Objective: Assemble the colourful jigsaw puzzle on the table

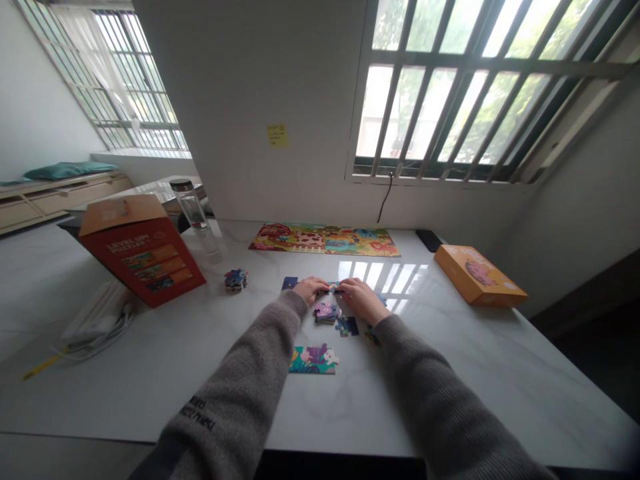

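Note:
My left hand (pixel 311 289) and my right hand (pixel 361 300) meet over the table, fingers bent and closed on a small jigsaw puzzle piece (pixel 333 287). My fingers partly cover it, so its full outline is hidden. A dark blue puzzle piece (pixel 290 283) lies just left of my left hand. Below the hands sits a stack of puzzle pieces with a pink one on top (pixel 325 312), and a dark blue and green piece (pixel 347 326) is beside it. Closer to me, a joined strip of teal and purple pieces (pixel 315 359) is partly behind my left sleeve.
An assembled farm and animal puzzle (pixel 325 240) lies along the wall. At left are a red puzzle box (pixel 145 257), a glass bottle (pixel 190 205), a pile of pieces (pixel 235 279) and a cabled white power strip (pixel 97 319). An orange box (pixel 479 275) and black phone (pixel 428 241) are right.

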`<state>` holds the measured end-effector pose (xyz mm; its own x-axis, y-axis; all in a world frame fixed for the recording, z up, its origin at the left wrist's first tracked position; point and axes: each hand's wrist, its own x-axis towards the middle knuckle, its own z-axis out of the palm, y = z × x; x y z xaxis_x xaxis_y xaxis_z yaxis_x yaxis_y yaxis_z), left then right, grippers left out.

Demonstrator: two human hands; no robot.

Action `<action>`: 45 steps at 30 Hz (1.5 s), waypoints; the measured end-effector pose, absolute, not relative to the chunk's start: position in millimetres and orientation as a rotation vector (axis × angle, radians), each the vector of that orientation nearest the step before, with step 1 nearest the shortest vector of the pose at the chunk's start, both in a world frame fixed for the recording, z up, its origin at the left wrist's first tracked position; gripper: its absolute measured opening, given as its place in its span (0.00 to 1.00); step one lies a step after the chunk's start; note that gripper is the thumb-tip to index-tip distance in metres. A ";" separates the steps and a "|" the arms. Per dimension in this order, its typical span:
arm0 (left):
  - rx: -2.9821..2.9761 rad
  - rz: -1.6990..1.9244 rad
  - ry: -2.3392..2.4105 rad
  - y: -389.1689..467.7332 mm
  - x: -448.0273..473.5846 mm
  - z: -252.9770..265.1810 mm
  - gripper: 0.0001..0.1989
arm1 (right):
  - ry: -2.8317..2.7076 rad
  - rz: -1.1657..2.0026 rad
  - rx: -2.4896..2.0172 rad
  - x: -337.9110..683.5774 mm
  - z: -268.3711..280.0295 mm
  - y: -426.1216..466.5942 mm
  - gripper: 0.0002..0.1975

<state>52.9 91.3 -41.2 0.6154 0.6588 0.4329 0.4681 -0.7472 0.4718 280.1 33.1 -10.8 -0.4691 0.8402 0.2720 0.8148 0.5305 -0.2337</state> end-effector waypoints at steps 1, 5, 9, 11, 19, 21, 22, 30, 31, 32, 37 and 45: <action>2.521 0.864 0.915 91.0 53.0 -41.0 0.19 | -2.422 0.101 -1.349 280.4 -10.5 32.9 0.16; 2.494 0.883 0.905 89.9 52.4 -42.1 0.21 | -2.427 0.095 -1.324 280.8 -9.7 32.1 0.19; 2.509 0.878 0.906 88.6 51.5 -43.9 0.21 | -2.464 0.035 -1.387 276.8 -10.1 30.8 0.19; 2.515 0.871 0.907 88.8 51.6 -44.5 0.20 | -2.492 0.004 -1.428 274.2 -9.5 28.2 0.18; 2.469 0.768 0.993 93.5 51.0 -39.2 0.21 | -2.382 -0.201 -1.419 264.7 21.7 -2.8 0.19; 2.464 0.772 1.031 91.6 48.5 -31.2 0.21 | -2.379 -0.139 -1.309 261.1 26.7 -10.8 0.16; 2.471 0.799 1.047 89.7 46.8 -25.8 0.20 | -2.401 -0.089 -1.235 259.3 26.7 -14.2 0.14; 2.546 0.909 1.102 55.2 23.4 12.4 0.13 | -2.517 0.084 -1.027 253.9 6.0 -22.1 0.08; 2.554 0.882 1.081 50.5 20.2 11.5 0.12 | -2.527 0.106 -1.031 253.7 5.2 -21.3 0.08; 2.558 0.869 1.058 46.2 17.4 9.4 0.12 | -2.532 0.126 -1.032 253.4 5.0 -20.5 0.08; 2.584 0.880 1.018 28.9 14.7 -7.4 0.10 | -2.517 0.176 -1.036 253.1 7.0 -19.7 0.08; 2.762 0.728 1.207 11.0 29.2 -12.3 0.30 | -2.395 0.151 -1.056 254.4 9.0 -22.1 0.10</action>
